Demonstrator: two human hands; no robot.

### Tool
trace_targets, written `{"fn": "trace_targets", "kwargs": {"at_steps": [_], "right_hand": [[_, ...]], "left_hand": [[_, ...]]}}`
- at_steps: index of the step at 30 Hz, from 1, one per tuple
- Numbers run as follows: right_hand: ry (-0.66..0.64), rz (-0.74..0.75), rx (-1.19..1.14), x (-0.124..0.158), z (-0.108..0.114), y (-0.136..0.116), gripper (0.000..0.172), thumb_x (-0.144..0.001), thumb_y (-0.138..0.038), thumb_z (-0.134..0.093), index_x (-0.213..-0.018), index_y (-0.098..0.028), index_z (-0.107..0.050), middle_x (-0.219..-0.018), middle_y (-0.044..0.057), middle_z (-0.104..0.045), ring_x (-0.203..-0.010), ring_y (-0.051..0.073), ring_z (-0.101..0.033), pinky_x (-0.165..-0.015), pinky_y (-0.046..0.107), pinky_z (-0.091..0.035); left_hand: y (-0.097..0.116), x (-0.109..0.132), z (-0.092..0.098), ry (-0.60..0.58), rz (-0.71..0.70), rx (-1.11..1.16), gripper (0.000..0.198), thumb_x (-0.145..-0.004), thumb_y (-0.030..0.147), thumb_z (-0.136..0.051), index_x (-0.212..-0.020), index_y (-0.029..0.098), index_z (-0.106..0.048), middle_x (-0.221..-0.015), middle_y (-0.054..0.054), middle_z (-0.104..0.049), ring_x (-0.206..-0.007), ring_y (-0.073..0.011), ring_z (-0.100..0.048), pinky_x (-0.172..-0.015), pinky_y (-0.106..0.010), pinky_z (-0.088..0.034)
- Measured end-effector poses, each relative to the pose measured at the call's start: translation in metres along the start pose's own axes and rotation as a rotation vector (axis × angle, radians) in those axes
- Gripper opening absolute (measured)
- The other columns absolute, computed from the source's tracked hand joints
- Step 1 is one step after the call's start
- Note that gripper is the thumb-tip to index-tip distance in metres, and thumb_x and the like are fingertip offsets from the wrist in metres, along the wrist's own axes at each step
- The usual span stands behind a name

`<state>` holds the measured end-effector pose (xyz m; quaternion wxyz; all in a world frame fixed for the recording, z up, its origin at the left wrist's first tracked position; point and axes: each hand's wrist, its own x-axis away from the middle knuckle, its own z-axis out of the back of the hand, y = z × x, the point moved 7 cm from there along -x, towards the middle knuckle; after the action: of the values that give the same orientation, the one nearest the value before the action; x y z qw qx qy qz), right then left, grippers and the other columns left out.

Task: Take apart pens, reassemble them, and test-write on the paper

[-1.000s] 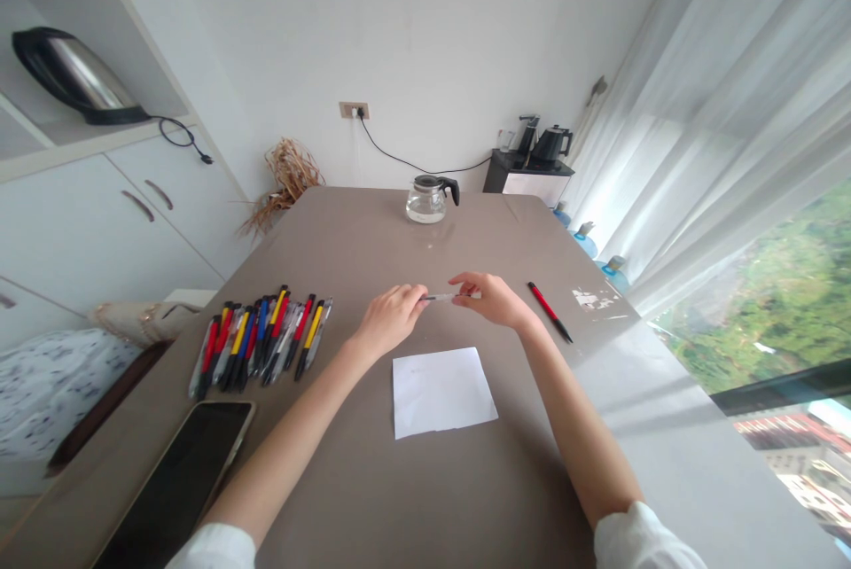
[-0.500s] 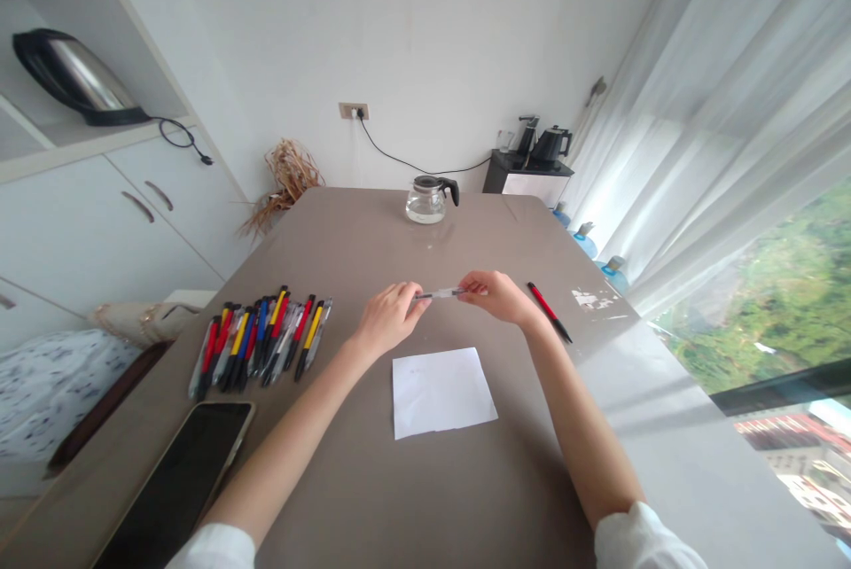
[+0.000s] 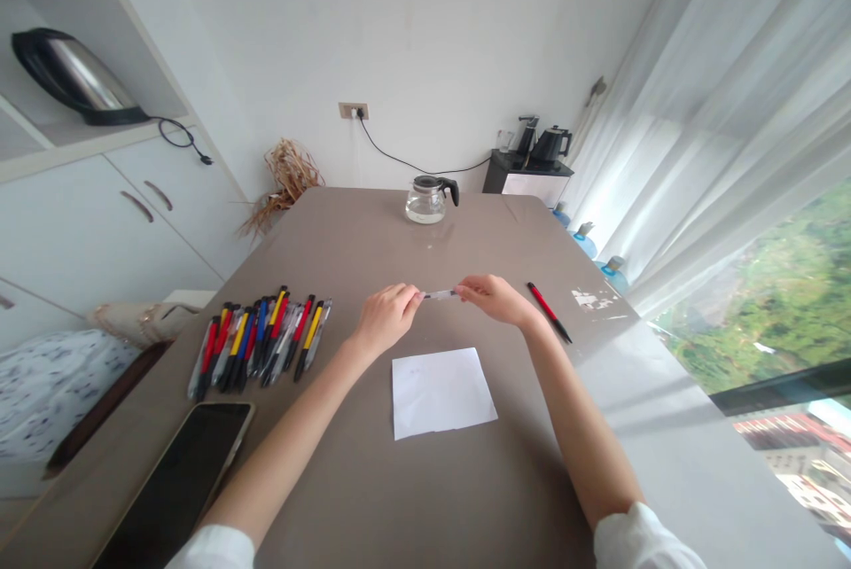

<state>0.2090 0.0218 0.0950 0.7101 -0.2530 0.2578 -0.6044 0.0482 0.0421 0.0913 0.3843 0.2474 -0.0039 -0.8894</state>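
Observation:
A clear pen with dark parts (image 3: 440,294) is held level above the table, stretched between both hands. My left hand (image 3: 389,316) pinches its left end, and my right hand (image 3: 490,297) pinches the other end; the fingers hide both tips. Below the hands lies a white sheet of paper (image 3: 444,393) with faint marks near its top left. To the right of my right hand, a red and black pen (image 3: 550,312) rests on the table. Left of my left hand is a cluster of several pens (image 3: 259,343) in red, yellow, blue and clear.
A phone (image 3: 179,480) lies at the table's left front, beside my left forearm. At the far edge of the brown table (image 3: 359,232) stands a glass pot (image 3: 426,201) with a black handle and some clear liquid. Blue water bottles (image 3: 612,272) stand beyond the right edge.
My right hand has shifted slightly down and its fingers have closed up around the pen's end. My left hand stays nearly in place, still gripping the pen.

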Motion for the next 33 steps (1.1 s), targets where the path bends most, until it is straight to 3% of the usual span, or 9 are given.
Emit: {"fn": "trace_targets", "kwargs": {"at_steps": [3,7,13,22,25,29,33], "right_hand": [[0.022,0.046,-0.072,-0.0010,0.0007,-0.0013,0.029,-0.068,-0.039,-0.054,-0.088,-0.018,-0.057,-0.077,0.002,-0.060,-0.068,0.012,-0.053,-0.060,0.022,-0.039],[0.035,0.056,-0.039,-0.0004,0.0024,-0.0026,0.026,-0.070,-0.041,-0.051,-0.079,-0.018,-0.058,-0.070,0.001,-0.059,-0.064,0.011,-0.052,-0.059,0.022,-0.038],[0.016,-0.019,0.052,0.0023,0.0035,-0.0021,0.049,-0.077,-0.053,-0.034,-0.067,-0.016,-0.063,-0.050,-0.001,-0.050,-0.045,0.008,-0.040,-0.045,0.021,-0.029],[0.059,0.068,-0.111,0.0013,0.0052,-0.0055,0.032,-0.068,-0.042,-0.054,-0.089,-0.018,-0.057,-0.077,0.003,-0.060,-0.067,0.012,-0.053,-0.061,0.023,-0.039],[0.050,0.077,-0.077,0.0028,0.0058,-0.0086,0.028,-0.072,-0.043,-0.050,-0.080,-0.017,-0.058,-0.072,0.002,-0.060,-0.064,0.011,-0.051,-0.059,0.023,-0.038],[0.056,0.032,0.009,0.0036,0.0067,-0.0082,0.038,-0.077,-0.047,-0.039,-0.068,-0.016,-0.058,-0.060,0.001,-0.056,-0.054,0.009,-0.046,-0.051,0.021,-0.033],[0.043,0.010,0.017,0.0016,0.0043,-0.0046,0.042,-0.078,-0.047,-0.036,-0.065,-0.015,-0.058,-0.062,0.002,-0.058,-0.054,0.009,-0.047,-0.051,0.021,-0.033]], "left_hand": [[-0.0026,0.0002,-0.0015,-0.001,0.024,-0.010,0.036,-0.087,0.035,-0.022,-0.077,0.018,-0.052,-0.074,-0.003,-0.058,-0.072,-0.0141,-0.054,-0.057,-0.024,-0.034],[-0.0030,0.0005,-0.0027,-0.017,0.024,0.040,0.034,-0.086,0.039,-0.024,-0.082,0.019,-0.051,-0.077,-0.003,-0.060,-0.071,-0.0137,-0.055,-0.058,-0.023,-0.036],[-0.0047,0.0006,-0.0048,-0.047,0.054,0.095,0.031,-0.081,0.046,-0.033,-0.096,0.021,-0.043,-0.076,0.000,-0.060,-0.065,-0.0136,-0.057,-0.056,-0.023,-0.037],[0.0005,0.0004,0.0020,-0.003,0.016,0.039,0.026,-0.086,0.034,-0.026,-0.083,0.021,-0.048,-0.078,0.000,-0.060,-0.072,-0.0131,-0.055,-0.057,-0.023,-0.034],[0.0002,0.0004,0.0006,-0.013,0.019,0.034,0.030,-0.086,0.035,-0.024,-0.080,0.020,-0.049,-0.077,-0.001,-0.060,-0.072,-0.0135,-0.055,-0.056,-0.023,-0.034],[-0.0018,0.0009,-0.0042,-0.039,0.042,0.075,0.031,-0.082,0.045,-0.031,-0.090,0.020,-0.047,-0.077,-0.001,-0.060,-0.067,-0.0133,-0.056,-0.056,-0.023,-0.036],[-0.0037,0.0013,-0.0074,-0.065,0.065,0.073,0.035,-0.079,0.050,-0.034,-0.095,0.020,-0.043,-0.073,0.000,-0.060,-0.064,-0.0134,-0.057,-0.055,-0.022,-0.037]]}}
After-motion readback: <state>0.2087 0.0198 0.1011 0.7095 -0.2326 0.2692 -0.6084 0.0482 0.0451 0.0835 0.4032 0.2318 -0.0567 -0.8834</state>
